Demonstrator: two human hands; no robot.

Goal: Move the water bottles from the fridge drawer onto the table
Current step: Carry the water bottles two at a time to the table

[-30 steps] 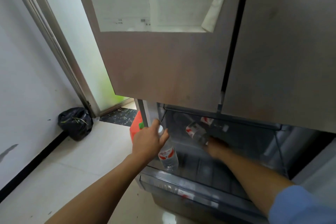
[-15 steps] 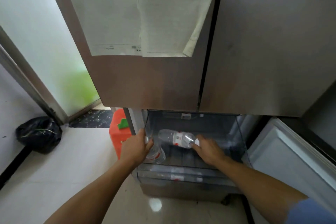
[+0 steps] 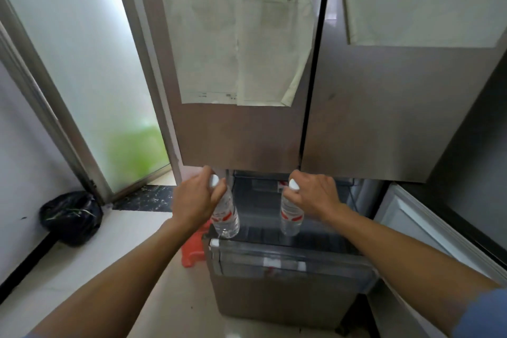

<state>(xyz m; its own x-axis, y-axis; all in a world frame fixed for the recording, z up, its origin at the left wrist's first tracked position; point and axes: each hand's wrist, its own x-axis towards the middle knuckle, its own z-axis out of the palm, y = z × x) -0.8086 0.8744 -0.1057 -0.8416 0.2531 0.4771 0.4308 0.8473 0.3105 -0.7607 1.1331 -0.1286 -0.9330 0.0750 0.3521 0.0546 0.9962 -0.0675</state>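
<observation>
**Two bottles lifted, the carry yet to come**

While the fridge drawer (image 3: 288,261) stands pulled out below the closed upper doors (image 3: 238,132), the person holds one water bottle in each hand above it. The left hand (image 3: 196,199) is wrapped round the neck of the left bottle (image 3: 226,217), fingers closed on it just under the white cap; the right hand (image 3: 315,195) grips the right bottle (image 3: 291,217) the same way. Both bottles hang upright, clear of the drawer floor as far as I can judge, the left one over the drawer's front left corner, the right one over its middle.

By my reckoning the task is about half done for this pair: they are out of their resting place, but no tabletop is in sight, so the carry and the setting down remain. Whether more bottles lie deeper in the drawer I cannot tell; something red and white shows at the back.

Each bottle is small, clear plastic, with a red and white label round its middle, and looks full.
</observation>
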